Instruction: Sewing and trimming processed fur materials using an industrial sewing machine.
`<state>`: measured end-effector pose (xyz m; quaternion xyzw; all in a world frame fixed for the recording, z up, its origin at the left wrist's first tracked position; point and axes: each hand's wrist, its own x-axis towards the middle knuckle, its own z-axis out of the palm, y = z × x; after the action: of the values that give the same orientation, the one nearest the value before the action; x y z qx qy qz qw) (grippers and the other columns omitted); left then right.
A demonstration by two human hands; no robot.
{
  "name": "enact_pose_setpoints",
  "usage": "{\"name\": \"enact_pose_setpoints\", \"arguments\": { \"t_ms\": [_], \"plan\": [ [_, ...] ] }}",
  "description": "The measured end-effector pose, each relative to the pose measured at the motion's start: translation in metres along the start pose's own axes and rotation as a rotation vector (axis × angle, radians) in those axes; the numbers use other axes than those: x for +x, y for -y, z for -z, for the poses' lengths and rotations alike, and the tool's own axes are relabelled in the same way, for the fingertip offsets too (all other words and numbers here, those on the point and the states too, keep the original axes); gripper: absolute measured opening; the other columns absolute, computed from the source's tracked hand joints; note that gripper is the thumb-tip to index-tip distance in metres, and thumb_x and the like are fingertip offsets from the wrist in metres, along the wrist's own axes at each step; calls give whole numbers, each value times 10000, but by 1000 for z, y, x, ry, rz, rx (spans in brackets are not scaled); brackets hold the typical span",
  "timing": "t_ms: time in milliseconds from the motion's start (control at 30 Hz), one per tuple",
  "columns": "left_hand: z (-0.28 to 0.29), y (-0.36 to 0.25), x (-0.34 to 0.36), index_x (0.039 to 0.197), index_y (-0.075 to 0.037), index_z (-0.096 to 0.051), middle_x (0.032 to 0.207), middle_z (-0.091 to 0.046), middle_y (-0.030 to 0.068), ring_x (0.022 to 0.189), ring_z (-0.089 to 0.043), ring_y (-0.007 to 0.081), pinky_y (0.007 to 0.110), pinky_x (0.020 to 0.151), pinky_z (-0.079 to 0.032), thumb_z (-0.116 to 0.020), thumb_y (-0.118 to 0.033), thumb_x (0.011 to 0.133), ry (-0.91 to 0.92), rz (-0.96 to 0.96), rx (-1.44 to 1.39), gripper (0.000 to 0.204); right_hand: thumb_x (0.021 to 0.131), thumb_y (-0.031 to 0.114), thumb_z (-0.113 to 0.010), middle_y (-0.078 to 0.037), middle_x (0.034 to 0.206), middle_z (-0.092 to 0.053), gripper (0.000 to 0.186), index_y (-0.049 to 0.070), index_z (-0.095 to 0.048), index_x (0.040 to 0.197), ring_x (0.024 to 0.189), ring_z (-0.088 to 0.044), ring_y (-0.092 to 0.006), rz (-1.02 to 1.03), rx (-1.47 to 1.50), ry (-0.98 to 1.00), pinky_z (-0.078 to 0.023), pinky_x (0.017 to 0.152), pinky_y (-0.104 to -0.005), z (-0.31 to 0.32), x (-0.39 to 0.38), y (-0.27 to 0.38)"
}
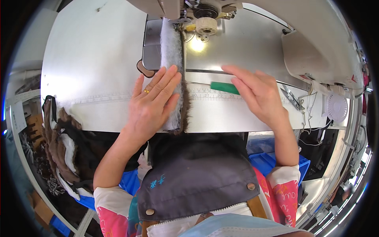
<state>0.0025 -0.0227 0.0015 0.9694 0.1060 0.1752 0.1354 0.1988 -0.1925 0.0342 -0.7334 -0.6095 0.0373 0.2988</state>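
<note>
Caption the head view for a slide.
Left hand presses a fur strip at the sewing machine; right hand touches a green tool.

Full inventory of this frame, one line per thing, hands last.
White fleece strip with brown fur edge: one, white and brown, running from the table edge up to the needle.
Beige sewing machine: one, beige, top and right.
White sewing table: one, white, with a printed ruler strip.
Green flat tag: one, green, on the table by the right fingers.
Metal thread snips: one, silver, right of the right hand.
Brown fur pieces pile: one pile, brown and white, lower left.
Blue plastic bin: one, blue, under the table.
Left hand: flat on the strip, gold ring.
Right hand: on the table, touching the tag.
</note>
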Motion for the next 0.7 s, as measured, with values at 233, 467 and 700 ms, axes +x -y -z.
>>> {"name": "enact_pose_setpoints", "arguments": {
  "t_ms": [233, 467, 700],
  "plan": [
    [-3, 0, -1, 1185, -104, -592, 1276, -550, 20, 1176, -523, 168, 446, 1018, -303, -655, -139, 785, -18, -16, 38, 406, 873, 193, -594, -82, 757, -639, 250, 98, -628, 1101, 612, -569, -227, -216, 322, -120, -435, 570, -294, -16, 16, -4],
    [-2, 0, -1, 1165, -100, -602, 1265, -557, 19, 1164, -531, 169, 442, 1005, -318, -658, -130, 777, -3, -10, 24, 393, 862, 181, -600, -94, 794, -641, 273, 128, -621, 1129, 620, -573, -252, -108, -152, 33, -451, 561, -327, -38, 25, -10],
    [-1, 3, 4, 1202, -98, -586, 1278, -548, 31, 1199, -504, 203, 458, 1051, -253, -633, -108, 809, 4, -11, -57, 395, 860, 188, -602, -94, 799, -659, 266, 129, -632, 1117, 620, -593, -256, -182, -190, 76, -456, 556, -338, -32, 30, -9]
  ]
}}
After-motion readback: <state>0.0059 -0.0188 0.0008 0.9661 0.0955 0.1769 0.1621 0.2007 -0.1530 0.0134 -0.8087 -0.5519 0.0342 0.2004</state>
